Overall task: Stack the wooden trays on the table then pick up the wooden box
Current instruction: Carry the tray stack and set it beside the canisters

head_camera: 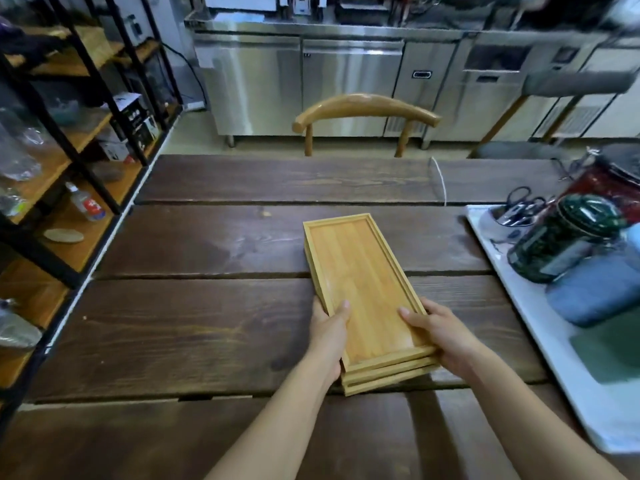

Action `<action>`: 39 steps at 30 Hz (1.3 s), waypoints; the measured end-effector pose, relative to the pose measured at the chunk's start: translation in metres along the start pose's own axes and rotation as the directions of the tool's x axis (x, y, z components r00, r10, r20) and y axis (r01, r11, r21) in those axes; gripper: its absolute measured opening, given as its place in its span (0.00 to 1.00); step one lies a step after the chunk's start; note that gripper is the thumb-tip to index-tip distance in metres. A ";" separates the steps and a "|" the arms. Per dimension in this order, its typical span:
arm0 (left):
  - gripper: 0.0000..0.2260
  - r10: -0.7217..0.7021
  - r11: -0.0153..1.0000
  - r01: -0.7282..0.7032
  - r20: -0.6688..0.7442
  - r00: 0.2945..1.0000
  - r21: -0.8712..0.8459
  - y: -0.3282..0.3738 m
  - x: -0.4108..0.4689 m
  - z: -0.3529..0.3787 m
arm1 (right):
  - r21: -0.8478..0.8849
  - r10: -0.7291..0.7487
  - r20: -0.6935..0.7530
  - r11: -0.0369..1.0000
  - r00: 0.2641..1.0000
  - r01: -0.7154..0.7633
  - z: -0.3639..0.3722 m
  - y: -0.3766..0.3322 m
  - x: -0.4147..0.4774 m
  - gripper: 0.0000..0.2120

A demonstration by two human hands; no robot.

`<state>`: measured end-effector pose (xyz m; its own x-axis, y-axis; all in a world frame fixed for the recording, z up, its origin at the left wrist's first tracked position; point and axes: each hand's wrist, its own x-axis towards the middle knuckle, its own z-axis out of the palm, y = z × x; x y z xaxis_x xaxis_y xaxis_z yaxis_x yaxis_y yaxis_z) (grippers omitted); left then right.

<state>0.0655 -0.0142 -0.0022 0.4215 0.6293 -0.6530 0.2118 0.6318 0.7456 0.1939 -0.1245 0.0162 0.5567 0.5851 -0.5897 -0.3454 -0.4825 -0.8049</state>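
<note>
A stack of three light wooden trays (360,271) lies on the dark plank table (207,323), its long side running away from me and slightly left. My left hand (329,334) grips the stack's left edge near the front corner, thumb over the rim. On the right edge near the front sits my right hand (440,334), its thumb resting inside the top tray. No wooden box is in view.
A white tray (540,323) at the table's right holds a dark green jar (564,237), scissors (519,206) and a blue cloth bundle (595,289). A wooden chair (367,109) stands at the far side. Black-framed shelves (69,150) line the left; steel cabinets stand behind.
</note>
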 end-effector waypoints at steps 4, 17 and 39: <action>0.21 0.006 0.999 -0.009 0.075 0.997 0.040 -0.017 -0.005 0.054 | -0.026 0.005 -0.113 1.000 0.994 -0.008 -0.053 0.011 -0.010 0.13; 0.30 0.019 0.970 -0.056 0.159 0.987 0.236 -0.064 -0.009 0.157 | -0.368 -0.135 -0.367 0.930 0.920 -0.010 -0.148 0.034 -0.028 0.12; 0.31 0.099 0.958 -0.137 0.157 0.983 0.253 -0.080 -0.019 0.188 | -0.333 -0.186 -0.387 0.941 0.903 0.051 -0.181 0.041 -0.024 0.07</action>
<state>0.2058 -0.1618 -0.0243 0.5732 0.6100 -0.5471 0.3682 0.4048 0.8370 0.3027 -0.2761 0.0100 0.8595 0.3655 -0.3572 -0.0452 -0.6418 -0.7655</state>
